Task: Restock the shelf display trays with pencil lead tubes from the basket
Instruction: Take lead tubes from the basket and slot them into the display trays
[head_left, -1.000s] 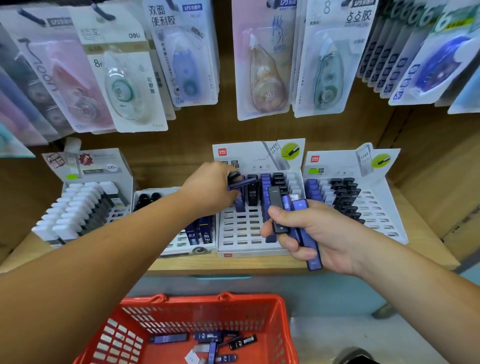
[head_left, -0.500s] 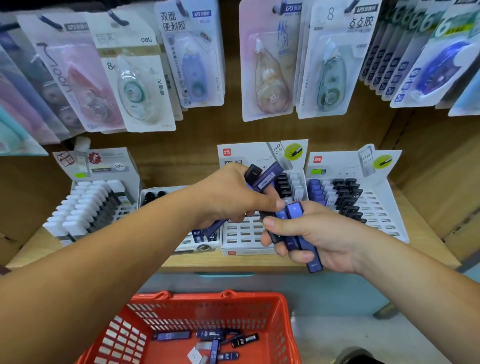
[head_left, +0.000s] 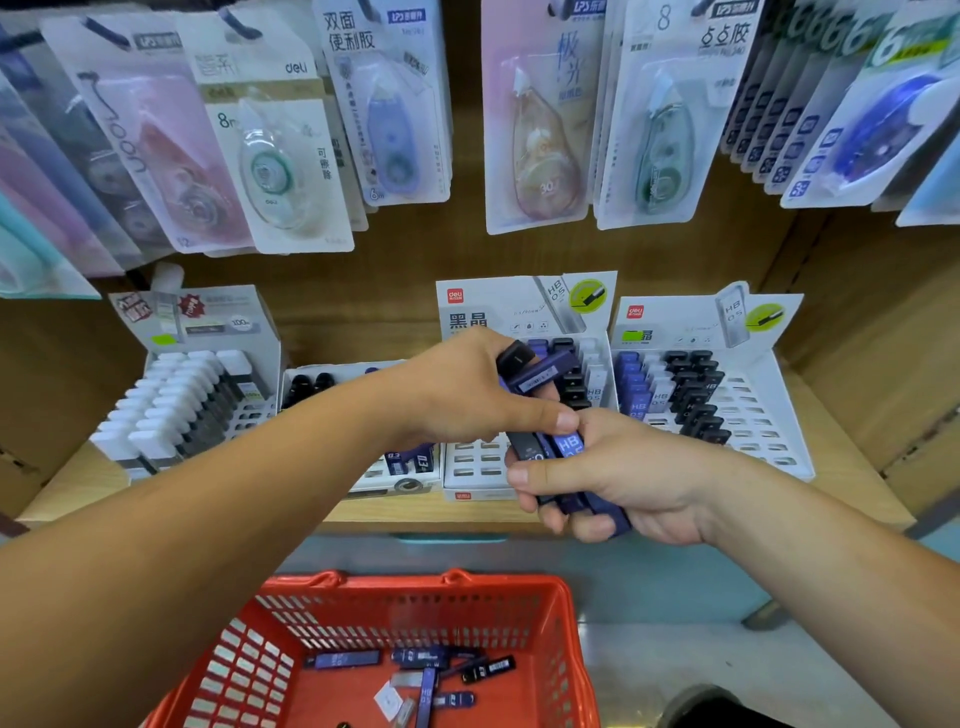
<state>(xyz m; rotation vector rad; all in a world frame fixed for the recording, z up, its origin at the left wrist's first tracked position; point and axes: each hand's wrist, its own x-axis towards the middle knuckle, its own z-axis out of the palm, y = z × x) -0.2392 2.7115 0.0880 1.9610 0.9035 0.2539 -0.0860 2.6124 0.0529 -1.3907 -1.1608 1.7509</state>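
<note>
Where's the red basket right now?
In the head view the red basket sits bottom centre, below the wooden shelf, with loose lead tubes lying inside.

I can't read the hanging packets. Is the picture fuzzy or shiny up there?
Head view: both. The hanging plastic correction-tape packets are blurred with pale glare, and the wide lens splays them outward; the dark blue pencil lead tubes in the right hand read sharper.
</note>
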